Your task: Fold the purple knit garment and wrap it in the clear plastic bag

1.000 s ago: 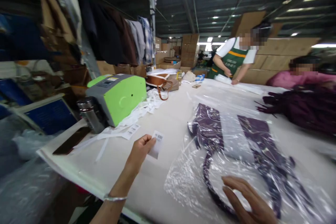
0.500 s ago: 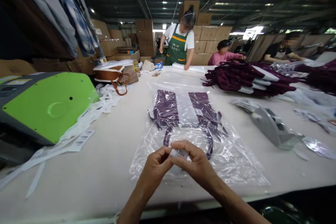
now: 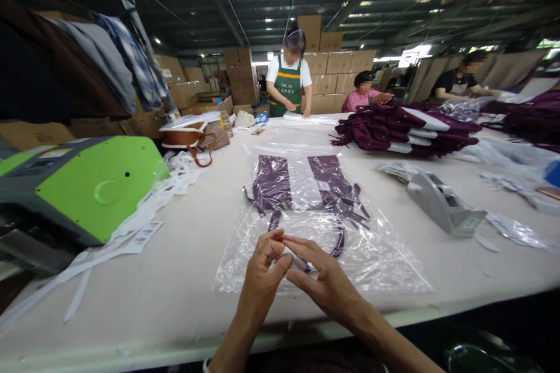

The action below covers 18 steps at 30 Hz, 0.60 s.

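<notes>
My left hand [image 3: 268, 262] and my right hand [image 3: 315, 271] meet over the near part of a clear plastic bag [image 3: 376, 262]. Between them is a small white label [image 3: 297, 260], partly hidden by the fingers. Both hands are closed on it, thumbs toward each other. Inside the clear bag lies a folded purple bag [image 3: 272, 180] with a pale sheet [image 3: 303, 183] across its middle; its straps point toward me.
A green and grey machine [image 3: 105, 186] stands at left beside white label strips [image 3: 144, 236]. At right are a grey tape dispenser [image 3: 441, 204] and a pile of purple bags [image 3: 406, 128]. People work across the table [image 3: 184, 280].
The label has turned between my fingers, and its printed face shows less. My left fingers have risen a little. The person in the green apron has brought both hands together at the far edge.
</notes>
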Motion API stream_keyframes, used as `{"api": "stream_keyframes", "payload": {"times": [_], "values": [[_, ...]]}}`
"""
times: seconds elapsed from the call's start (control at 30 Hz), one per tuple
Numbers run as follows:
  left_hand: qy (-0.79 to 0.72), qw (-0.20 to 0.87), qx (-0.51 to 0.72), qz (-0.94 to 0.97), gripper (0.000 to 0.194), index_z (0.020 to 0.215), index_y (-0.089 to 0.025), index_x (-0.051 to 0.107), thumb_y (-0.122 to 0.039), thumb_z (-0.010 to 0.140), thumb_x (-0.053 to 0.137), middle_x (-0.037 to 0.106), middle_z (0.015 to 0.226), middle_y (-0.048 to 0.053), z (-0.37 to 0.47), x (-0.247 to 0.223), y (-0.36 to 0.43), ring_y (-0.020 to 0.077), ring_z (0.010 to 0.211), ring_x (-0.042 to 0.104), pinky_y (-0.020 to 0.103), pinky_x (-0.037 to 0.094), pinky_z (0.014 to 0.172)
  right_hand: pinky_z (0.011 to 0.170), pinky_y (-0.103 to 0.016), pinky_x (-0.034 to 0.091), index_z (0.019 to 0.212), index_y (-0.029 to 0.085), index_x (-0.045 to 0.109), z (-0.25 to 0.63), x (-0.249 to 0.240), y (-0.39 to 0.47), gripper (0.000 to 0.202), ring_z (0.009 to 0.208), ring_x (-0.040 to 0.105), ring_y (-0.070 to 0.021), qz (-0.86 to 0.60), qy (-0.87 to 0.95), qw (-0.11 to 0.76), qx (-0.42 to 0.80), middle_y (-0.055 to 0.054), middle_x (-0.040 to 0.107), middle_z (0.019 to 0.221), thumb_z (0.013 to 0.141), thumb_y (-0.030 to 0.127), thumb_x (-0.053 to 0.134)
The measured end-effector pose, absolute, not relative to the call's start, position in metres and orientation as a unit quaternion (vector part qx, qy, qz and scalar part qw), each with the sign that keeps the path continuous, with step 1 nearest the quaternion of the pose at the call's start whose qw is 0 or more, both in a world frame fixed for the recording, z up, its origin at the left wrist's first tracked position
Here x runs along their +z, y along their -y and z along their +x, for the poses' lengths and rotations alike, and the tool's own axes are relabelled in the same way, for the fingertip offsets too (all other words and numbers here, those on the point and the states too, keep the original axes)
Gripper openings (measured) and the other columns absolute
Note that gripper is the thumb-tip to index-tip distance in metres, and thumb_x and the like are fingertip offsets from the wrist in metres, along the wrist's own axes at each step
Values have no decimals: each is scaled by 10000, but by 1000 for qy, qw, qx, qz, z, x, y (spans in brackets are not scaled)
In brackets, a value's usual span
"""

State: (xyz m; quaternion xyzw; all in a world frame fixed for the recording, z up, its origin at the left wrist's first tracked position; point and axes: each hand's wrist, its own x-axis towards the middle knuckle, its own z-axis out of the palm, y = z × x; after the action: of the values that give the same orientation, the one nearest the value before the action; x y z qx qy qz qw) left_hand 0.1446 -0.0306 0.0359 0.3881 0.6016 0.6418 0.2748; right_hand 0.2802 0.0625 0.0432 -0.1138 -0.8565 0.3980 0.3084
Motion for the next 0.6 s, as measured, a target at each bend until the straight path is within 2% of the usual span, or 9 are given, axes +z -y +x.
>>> {"api": "stream_keyframes", "payload": {"times": [0.07, 0.17, 0.2, 0.27, 0.43, 0.53, 0.6], "values": [[-572, 312, 660, 374, 155, 712, -188, 611, -294, 809, 667, 586, 1281, 59, 147, 36, 36, 222, 1111, 575, 314, 446, 930, 1113, -470, 408, 1386, 286, 514, 287, 45, -59, 493, 1331, 469, -251, -112, 861, 314, 384, -102, 514, 1430, 905, 311, 621], [-537, 351, 694, 328, 192, 743, -194, 583, -342, 809, 686, 667, 908, 5, 148, 34, 44, 140, 779, 587, 254, 461, 718, 1103, -475, 419, 1367, 276, 528, 296, 50, -56, 483, 1325, 475, -258, -141, 846, 358, 369, -107, 510, 1430, 895, 302, 628], [-536, 349, 702, 313, 206, 747, -196, 578, -355, 802, 697, 639, 788, -22, 148, 32, 47, 120, 696, 552, 237, 442, 663, 1084, -467, 441, 1333, 270, 556, 299, 52, -56, 451, 1300, 501, -255, -153, 839, 374, 366, -105, 537, 1401, 890, 296, 633], [-542, 341, 709, 297, 226, 753, -195, 580, -374, 788, 714, 590, 682, -49, 149, 30, 52, 101, 624, 503, 219, 414, 614, 1049, -459, 473, 1249, 261, 610, 301, 56, -54, 378, 1239, 551, -249, -161, 833, 399, 347, -98, 601, 1316, 875, 294, 652], [-542, 338, 703, 312, 254, 756, -184, 611, -403, 757, 738, 593, 702, -38, 156, 36, 63, 104, 658, 506, 222, 426, 647, 1125, -546, 355, 1132, 279, 663, 296, 60, -41, 318, 1157, 601, -253, -106, 868, 427, 232, -71, 680, 1177, 819, 295, 717], [-550, 313, 692, 348, 235, 739, -192, 628, -403, 764, 727, 568, 705, -27, 160, 44, 68, 118, 680, 511, 235, 444, 665, 1107, -534, 371, 1061, 272, 676, 292, 60, -34, 225, 1067, 645, -230, -105, 872, 428, 214, -57, 715, 1078, 838, 275, 702], [-562, 257, 684, 387, 204, 723, -199, 642, -378, 760, 733, 581, 815, 9, 160, 48, 71, 152, 797, 555, 253, 471, 719, 1088, -525, 388, 998, 266, 684, 291, 60, -32, 135, 993, 670, -210, -111, 866, 434, 223, -44, 732, 1000, 865, 250, 671]]}}
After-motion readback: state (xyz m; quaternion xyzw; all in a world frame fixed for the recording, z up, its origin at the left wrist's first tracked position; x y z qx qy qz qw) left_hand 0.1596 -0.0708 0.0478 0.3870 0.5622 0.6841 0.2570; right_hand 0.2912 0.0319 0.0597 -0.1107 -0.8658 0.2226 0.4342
